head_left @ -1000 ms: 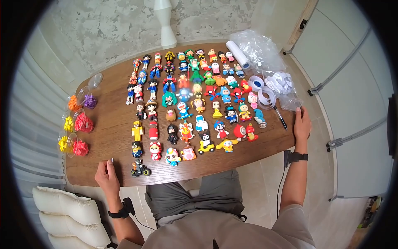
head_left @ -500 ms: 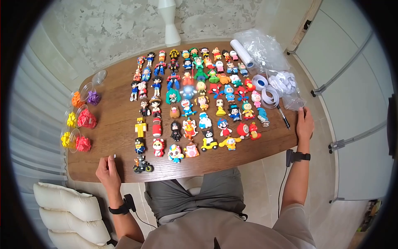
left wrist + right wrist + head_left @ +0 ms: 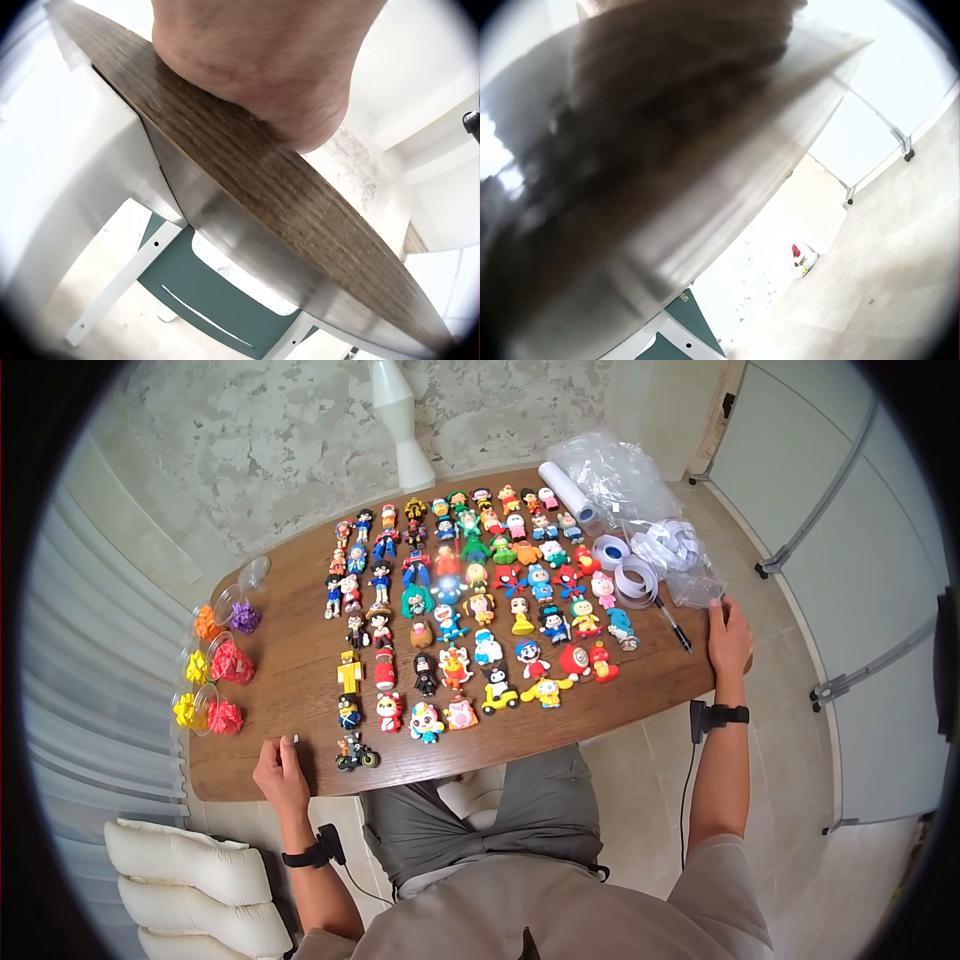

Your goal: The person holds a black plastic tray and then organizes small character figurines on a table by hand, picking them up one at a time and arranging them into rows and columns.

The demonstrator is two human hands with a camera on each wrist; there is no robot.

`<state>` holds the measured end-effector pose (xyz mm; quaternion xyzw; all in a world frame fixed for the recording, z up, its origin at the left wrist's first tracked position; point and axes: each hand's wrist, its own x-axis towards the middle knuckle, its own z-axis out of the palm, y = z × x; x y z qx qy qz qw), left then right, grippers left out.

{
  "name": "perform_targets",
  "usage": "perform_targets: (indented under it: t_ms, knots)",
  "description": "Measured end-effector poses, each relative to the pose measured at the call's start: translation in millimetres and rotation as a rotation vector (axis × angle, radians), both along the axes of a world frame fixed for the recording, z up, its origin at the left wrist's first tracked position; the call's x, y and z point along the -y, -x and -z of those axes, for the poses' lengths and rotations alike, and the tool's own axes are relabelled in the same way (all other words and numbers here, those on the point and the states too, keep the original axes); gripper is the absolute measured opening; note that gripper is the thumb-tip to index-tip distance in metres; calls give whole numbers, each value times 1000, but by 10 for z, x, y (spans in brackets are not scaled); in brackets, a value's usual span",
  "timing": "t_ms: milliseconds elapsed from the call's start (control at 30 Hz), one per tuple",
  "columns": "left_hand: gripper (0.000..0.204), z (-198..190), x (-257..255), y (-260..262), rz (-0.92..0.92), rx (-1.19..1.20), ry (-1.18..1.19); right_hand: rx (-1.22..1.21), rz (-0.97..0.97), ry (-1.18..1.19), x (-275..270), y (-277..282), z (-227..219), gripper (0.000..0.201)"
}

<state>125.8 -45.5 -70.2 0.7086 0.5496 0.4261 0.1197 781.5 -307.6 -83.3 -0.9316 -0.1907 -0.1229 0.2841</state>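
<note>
Nearest us, the left grip (image 3: 283, 772) rests at the near edge of the tabletop (image 3: 270, 685), just left of the toy motorbike (image 3: 356, 753), its fingers loosely curled and holding nothing we can see. The motorbike sits on the wood; we judge it light and stiff, with thin parts that might snag, so we would pinch it across the body between the wheels. Well to the right of the motorbike and farther off, the right grip (image 3: 731, 638) lies at the edge, fingers relaxed, seemingly on nothing; the pen (image 3: 680, 634) near it looks smooth and apt to roll, best pinched mid-barrel. Beyond the motorbike run rows of figurines (image 3: 475, 548), probably rubbery, light and hard to break, to be taken round the torso. Farthest beyond it, to the right, the clear plastic (image 3: 610, 470) looks soft and slippery, best gathered by a fold.
</note>
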Motion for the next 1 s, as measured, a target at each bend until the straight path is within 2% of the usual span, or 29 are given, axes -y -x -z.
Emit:
perform_targets:
  t_ms: [100, 200, 233, 333, 433, 500, 567, 633, 700, 767, 833, 933, 1000]
  knots:
    - [25, -42, 31, -38, -17, -37, 9, -9, -9, -6, 19, 3, 0, 59]
    - [19, -79, 1, -50, 30, -141, 46, -8, -20, -11, 9, -8, 5, 59]
    - [17, -124, -1, -41, 97, -214, 63, -6, -21, -11, 18, -8, 13, 58]
    - [15, -634, -62, -224, 289, -421, 136, -9, -16, 1, 15, 19, -8, 58]
    - [17, -1286, -85, -791, 441, -558, 33, 3, -1, 33, 0, 99, -71, 58]
    - [20, -1565, -171, -1241, 609, -598, -86, 3, -7, 32, 4, 75, -46, 58]
    - [21, -1753, -267, -1758, 790, -581, -86, 11, -10, 17, 3, 57, -29, 57]
    - [26, -1695, -495, -2268, 925, -574, -117, 26, -9, -13, 3, 52, -13, 57]
    - [32, -1594, -721, -2800, 977, -717, -190, 23, -19, -27, 7, 60, -25, 57]
    - [36, -1513, -837, -3371, 899, -938, -153, 25, -25, -42, 12, 56, -26, 56]
    - [32, -1273, -1123, -3834, 908, -1057, -292, 30, -32, -58, 8, 47, -20, 55]
    - [30, -1231, -1240, -4432, 866, -1161, -137, 42, -23, -61, 4, 67, -32, 54]
    - [29, -1033, -1537, -4820, 844, -1159, -108, 58, -33, -75, -3, 55, -37, 54]
